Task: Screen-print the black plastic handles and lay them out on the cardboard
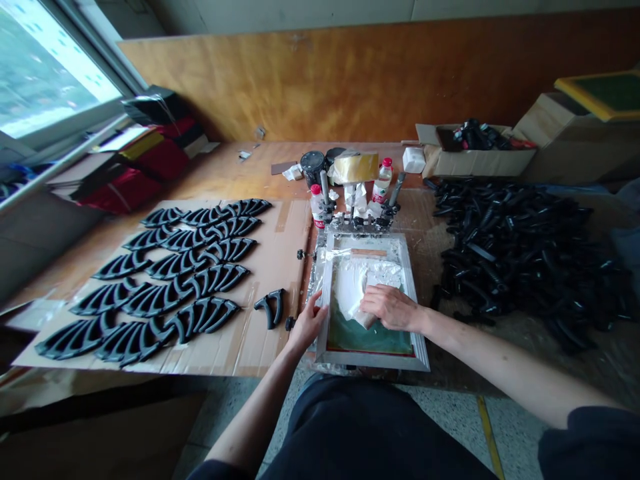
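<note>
A screen-printing frame [421, 361] with silvery metal sides and green mesh lies flat in front of me, under a clamp stand. My left hand [309, 323] is closed at its left side, fingers and thumb against the metal edge. My right hand [391, 307] is over the mesh, fingers closed around a pale scraper [367, 319], mostly covered by the hand. Thick white ink [350, 280] is smeared over the upper mesh, around the right fingers. Left of the frame, one pair of joined black curved handles [271, 308] sits on cardboard.
Rows of black handles [165, 290] cover the cardboard at left. A big heap of black parts [505, 253] is at right. Behind the frame stand metal clamp posts [395, 190], red-capped bottles [383, 179] and a black can [313, 165]. An open carton [475, 163] sits at back right.
</note>
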### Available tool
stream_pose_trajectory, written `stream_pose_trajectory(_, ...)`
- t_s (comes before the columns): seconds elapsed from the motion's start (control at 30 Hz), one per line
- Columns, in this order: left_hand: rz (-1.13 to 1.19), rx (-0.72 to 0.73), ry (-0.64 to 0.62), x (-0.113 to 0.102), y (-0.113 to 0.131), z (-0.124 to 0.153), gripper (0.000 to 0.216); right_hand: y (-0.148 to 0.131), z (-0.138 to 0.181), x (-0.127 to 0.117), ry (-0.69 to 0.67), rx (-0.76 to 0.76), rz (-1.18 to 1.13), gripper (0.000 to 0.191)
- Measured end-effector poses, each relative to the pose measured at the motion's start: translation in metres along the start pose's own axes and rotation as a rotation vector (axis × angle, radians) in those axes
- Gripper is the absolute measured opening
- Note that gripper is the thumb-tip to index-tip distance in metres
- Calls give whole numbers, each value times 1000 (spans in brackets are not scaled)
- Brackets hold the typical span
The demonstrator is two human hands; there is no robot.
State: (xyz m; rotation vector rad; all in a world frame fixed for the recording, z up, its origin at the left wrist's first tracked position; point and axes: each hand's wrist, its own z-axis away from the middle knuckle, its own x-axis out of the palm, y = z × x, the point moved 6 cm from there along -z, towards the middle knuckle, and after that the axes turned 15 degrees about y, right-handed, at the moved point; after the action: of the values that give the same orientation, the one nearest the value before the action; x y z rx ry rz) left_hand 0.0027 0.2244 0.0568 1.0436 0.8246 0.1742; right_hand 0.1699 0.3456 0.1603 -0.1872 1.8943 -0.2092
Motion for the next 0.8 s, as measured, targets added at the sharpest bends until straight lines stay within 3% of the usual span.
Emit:
stream_pose_trajectory(0.07, 10, -8, -2, 0, -1, 0, 61, 5, -4, -3, 11, 40, -12, 16)
stream_pose_trajectory(0.17, 28, -19, -16, 0, -1, 0, 62, 9, -10, 0, 135, 107, 54, 16)
stream_pose_trajectory(0.27, 66, -38, -13, 0, -1, 1, 64, -3, 0, 8, 235, 37, 95, 18)
stream_pose_trajectory(0.37, 90, -67, -3, 0, -1, 2, 62, -9, 9, 9, 240, 14, 23, 16)
stream_pose_trajectory(0.43, 109, -80, -16, -1, 3, 2, 62, 0, -2, 3, 253, 88, -17, 12)
stream_pose_trajectory(0.63, 302, -83, -73, -27, 47, 16, 69, 68, -57, -47, 390, 413, 64, 48)
stream_pose_trajectory(0.7, 419, -88, -74, -39, 68, 20, 62, 102, -43, -73, 457, 563, 57, 40)
stream_pose_trajectory(0.8, 605, -108, -77, -49, 100, 17, 61, 150, 15, -105, 611, 897, 50, 31)
